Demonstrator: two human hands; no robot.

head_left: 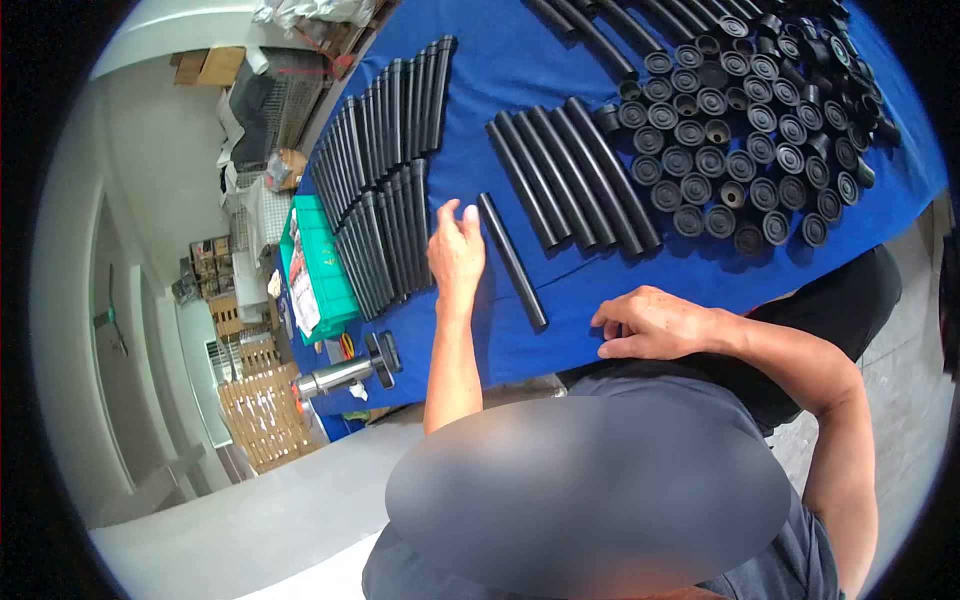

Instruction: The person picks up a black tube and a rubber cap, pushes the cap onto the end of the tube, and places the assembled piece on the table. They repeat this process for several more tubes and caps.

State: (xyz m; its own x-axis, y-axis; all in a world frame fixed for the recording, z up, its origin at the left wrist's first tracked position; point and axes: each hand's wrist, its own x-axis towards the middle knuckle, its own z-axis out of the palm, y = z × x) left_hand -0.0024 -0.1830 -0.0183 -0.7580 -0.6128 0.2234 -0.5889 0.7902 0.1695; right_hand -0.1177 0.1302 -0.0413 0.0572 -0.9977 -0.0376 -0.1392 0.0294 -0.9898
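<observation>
My left hand [458,252] is just left of a single black tube [513,262] lying on the blue cloth [570,345]; its thumb and index finger are apart and nothing shows between them. My right hand [655,322] rests near the front edge of the cloth, fingers loosely bent, with a gap between thumb and fingers and no object in it. Several black tubes [572,178] lie side by side beyond the single one. Left of my left hand, black tubes with wider ends [385,215] lie in two rows.
Many round black caps [711,161] cover the right side of the cloth. More tubes [600,38] lie at the back. A green bin [322,262] and a metal cylinder with a black handle [345,376] are at the left. Cartons and racks stand beyond.
</observation>
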